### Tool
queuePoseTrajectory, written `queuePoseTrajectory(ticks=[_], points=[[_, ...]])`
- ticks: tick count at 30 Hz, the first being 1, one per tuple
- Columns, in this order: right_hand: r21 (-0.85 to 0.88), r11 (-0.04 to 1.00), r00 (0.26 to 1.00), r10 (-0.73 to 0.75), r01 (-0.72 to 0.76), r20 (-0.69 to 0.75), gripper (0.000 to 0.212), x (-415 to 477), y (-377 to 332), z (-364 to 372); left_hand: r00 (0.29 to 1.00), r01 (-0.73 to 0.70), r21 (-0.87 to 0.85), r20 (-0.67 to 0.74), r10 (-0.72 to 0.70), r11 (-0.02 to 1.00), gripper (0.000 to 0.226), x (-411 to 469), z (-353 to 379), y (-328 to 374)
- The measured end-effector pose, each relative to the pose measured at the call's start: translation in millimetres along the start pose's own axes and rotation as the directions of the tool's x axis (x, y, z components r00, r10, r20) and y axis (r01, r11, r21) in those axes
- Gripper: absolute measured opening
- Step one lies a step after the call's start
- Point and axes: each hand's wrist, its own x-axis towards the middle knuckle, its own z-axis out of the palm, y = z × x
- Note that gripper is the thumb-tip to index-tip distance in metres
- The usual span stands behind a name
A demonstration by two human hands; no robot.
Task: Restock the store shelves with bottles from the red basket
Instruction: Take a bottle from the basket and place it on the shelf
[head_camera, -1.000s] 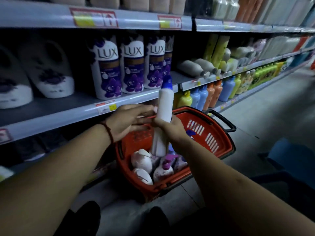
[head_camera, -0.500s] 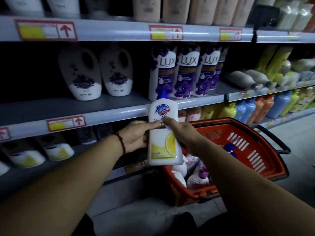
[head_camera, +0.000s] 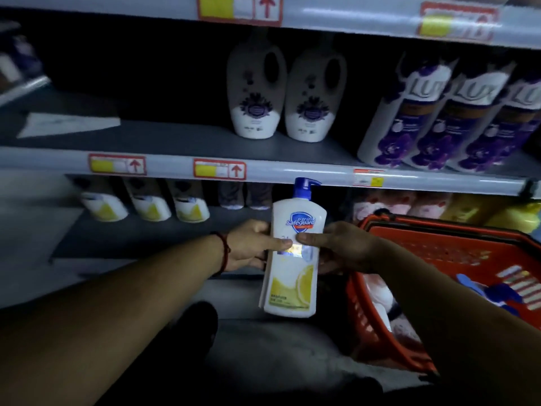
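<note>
We note Safeguard bottle [head_camera: 292, 288] upright, left hand [head_camera: 248, 247] and right hand [head_camera: 345, 247] clamped on it; matching bottles [head_camera: 147, 206] lie left of grip.

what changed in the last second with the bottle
The Safeguard bottle came up out of the red basket, turned its label to the camera and moved left toward the lower shelf. The left hand and right hand still grip it.

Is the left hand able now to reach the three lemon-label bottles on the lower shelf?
Probably not yet: the left hand grips the Safeguard bottle together with the right hand. The path itself looks free, only bare shelf lies between it and the lemon-label bottles.
</note>
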Motion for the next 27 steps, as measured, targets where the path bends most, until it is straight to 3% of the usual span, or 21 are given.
queuePoseTrajectory(ticks=[3,8,12,23,27], points=[[-0.039,0.999,0.992,0.034,-0.029,0.124,0.050,18.8,-6.8,28.7,0.997,0.005,-0.061,-0.075,-0.009,0.998,0.020,-19.5,-22.9,-16.5],[-0.083,0.996,0.982,-0.016,0.032,0.190,0.037,35.1,-25.5,78.0,0.975,-0.022,-0.086,-0.222,0.003,0.996,0.021,-51.8,-58.2,-35.9],[-0.110,0.994,0.976,0.004,0.020,0.216,0.037,45.2,-34.5,117.6,0.969,0.002,-0.067,-0.246,-0.018,0.998,0.029,-77.4,-91.9,-44.3],[-0.082,0.987,0.988,-0.132,0.139,0.085,0.029,64.0,-47.4,202.5,0.962,-0.045,-0.097,-0.272,0.017,0.994,0.021,-112.0,-163.7,-55.9],[-0.018,0.991,0.985,-0.132,0.135,0.109,0.032,85.5,-62.4,234.7,0.947,-0.082,-0.145,-0.320,0.032,0.986,0.020,-120.4,-204.4,-63.9]])
